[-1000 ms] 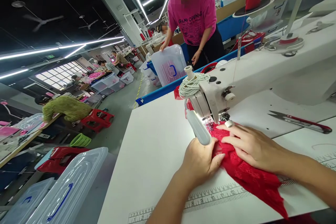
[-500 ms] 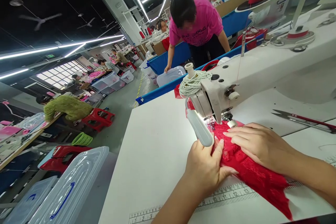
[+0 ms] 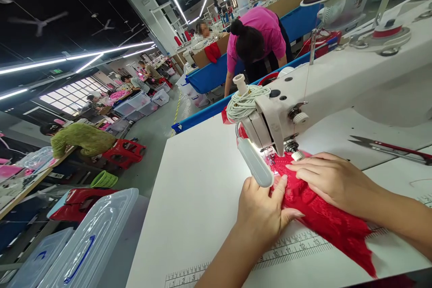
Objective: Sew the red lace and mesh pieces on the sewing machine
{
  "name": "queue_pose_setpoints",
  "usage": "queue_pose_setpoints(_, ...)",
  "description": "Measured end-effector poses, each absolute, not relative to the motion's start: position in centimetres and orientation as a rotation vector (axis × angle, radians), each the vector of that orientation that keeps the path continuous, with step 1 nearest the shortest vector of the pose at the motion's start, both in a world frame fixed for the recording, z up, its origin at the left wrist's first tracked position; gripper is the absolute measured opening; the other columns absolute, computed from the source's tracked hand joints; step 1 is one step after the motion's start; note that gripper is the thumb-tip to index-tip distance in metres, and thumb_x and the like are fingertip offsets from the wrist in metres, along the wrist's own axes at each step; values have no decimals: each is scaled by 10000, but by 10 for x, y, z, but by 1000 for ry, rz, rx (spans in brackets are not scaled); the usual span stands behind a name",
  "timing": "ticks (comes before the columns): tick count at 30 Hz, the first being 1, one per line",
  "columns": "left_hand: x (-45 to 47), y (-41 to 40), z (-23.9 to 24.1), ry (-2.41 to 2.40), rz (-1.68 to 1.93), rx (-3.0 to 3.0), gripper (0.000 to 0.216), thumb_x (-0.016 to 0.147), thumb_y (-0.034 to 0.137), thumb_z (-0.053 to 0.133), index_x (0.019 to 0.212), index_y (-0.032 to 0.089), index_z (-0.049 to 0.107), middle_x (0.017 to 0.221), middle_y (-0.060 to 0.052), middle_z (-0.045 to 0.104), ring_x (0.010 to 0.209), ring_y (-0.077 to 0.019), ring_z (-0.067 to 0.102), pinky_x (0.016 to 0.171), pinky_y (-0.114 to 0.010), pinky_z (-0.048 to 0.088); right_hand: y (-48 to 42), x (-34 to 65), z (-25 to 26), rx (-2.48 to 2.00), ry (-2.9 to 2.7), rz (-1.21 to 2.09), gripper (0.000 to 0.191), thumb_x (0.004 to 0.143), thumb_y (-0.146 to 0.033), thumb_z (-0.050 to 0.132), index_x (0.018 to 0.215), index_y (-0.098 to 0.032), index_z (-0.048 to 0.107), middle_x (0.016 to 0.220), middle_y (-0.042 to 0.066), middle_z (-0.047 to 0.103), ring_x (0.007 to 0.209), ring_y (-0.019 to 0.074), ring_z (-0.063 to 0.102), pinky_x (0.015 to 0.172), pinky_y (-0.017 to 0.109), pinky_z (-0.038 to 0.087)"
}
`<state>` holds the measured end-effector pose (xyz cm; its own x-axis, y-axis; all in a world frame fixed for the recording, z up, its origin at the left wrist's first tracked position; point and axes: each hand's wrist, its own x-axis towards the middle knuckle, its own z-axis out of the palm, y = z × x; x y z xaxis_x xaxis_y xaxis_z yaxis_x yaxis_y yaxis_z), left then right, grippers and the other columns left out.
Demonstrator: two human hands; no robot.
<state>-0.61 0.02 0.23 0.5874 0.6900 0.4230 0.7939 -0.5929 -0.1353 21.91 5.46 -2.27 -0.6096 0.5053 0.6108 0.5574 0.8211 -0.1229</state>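
Note:
Red lace fabric (image 3: 332, 225) lies on the table, one end under the presser-foot area of a white sewing machine (image 3: 270, 121). My left hand (image 3: 261, 209) rests at the fabric's left edge, thumb and index finger spread apart on it. A grey oblong attachment (image 3: 255, 162) on the machine partly covers that hand's other fingers. My right hand (image 3: 334, 182) lies flat on top of the fabric, fingers stretched toward the needle area. The fabric's loose end trails toward the table's front edge, over a printed ruler (image 3: 286, 252).
Thread snips (image 3: 388, 147) lie right of my right hand. A coil of pale cord (image 3: 246, 103) hangs on the machine head. Lidded clear bins (image 3: 91, 238) stand left of the table. A co-worker in pink (image 3: 258, 38) bends beyond the blue edge (image 3: 202, 114).
The co-worker in pink has bent lower. My view has shifted slightly. My hands and the fabric stay in nearly the same place.

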Motion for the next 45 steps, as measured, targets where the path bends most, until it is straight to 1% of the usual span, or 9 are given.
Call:
queue_pose_setpoints(11,-12,6,2,-1254,-411,-2514,635,1028,664,398,1331,183,682,1258,-168,703,926,-280,647,761,-385,516,60,219,-21,-773,-2375,-108,387,891,-21,412,967,-199,747,1137,76,794,936,211,748,832,392,559)
queue_pose_setpoints(16,-15,9,1,-1301,-393,-2510,579,1039,631,427,1363,218,673,1303,-131,695,966,-276,641,811,-397,499,62,215,-22,-802,-2336,-108,368,951,-49,375,955,-205,709,968,72,790,912,206,730,853,380,525)
queue_pose_setpoints(20,-18,13,0,-1355,-337,-2533,555,1031,634,456,1394,264,652,1320,-99,692,1004,-272,636,859,-406,487,65,216,-19,-797,-2410,-67,367,952,-54,374,922,-215,702,841,46,766,812,202,711,792,367,526)
queue_pose_setpoints(25,-22,18,2,-1376,-335,-2544,533,1039,623,434,1382,282,658,1317,-105,689,1079,-302,622,965,-476,472,71,216,-16,-799,-2429,-75,370,915,-37,373,886,-213,697,1044,75,791,772,205,700,759,383,538)
queue_pose_setpoints(28,-22,20,5,-1271,-412,-2583,613,1052,636,349,1318,198,684,1296,-159,678,1121,-333,608,1019,-549,455,72,216,-15,-747,-2452,-36,371,944,-57,374,948,-202,715,1038,87,789,875,222,728,783,379,557)
queue_pose_setpoints(31,-20,21,8,-1076,-488,-2717,633,1079,583,279,1086,131,723,1031,-147,704,936,-271,635,872,-436,523,72,217,-18,-716,-2440,0,363,987,-100,374,1036,-196,721,1062,90,786,980,231,733,846,391,573)
queue_pose_setpoints(35,-17,18,7,-1045,-507,-2798,480,1094,425,335,837,169,648,742,-44,598,690,-190,548,662,-322,486,67,219,-25,-681,-2368,-11,402,975,-87,379,1223,-189,679,1229,106,753,1107,229,703,951,433,564)
queue_pose_setpoints(40,-18,17,6,-1117,-557,-2766,386,1048,385,418,806,165,622,794,-74,602,708,-201,529,623,-327,474,60,222,-27,-582,-2394,1,492,892,20,380,1188,-225,687,1328,79,712,1239,234,629,990,449,528)
queue_pose_setpoints(45,-17,18,9,-1109,-528,-2808,232,979,258,471,803,180,601,821,-70,611,736,-199,543,681,-343,495,59,222,-32,-537,-2407,63,380,923,-8,375,1043,-202,678,1102,66,773,1020,209,691,876,395,524)
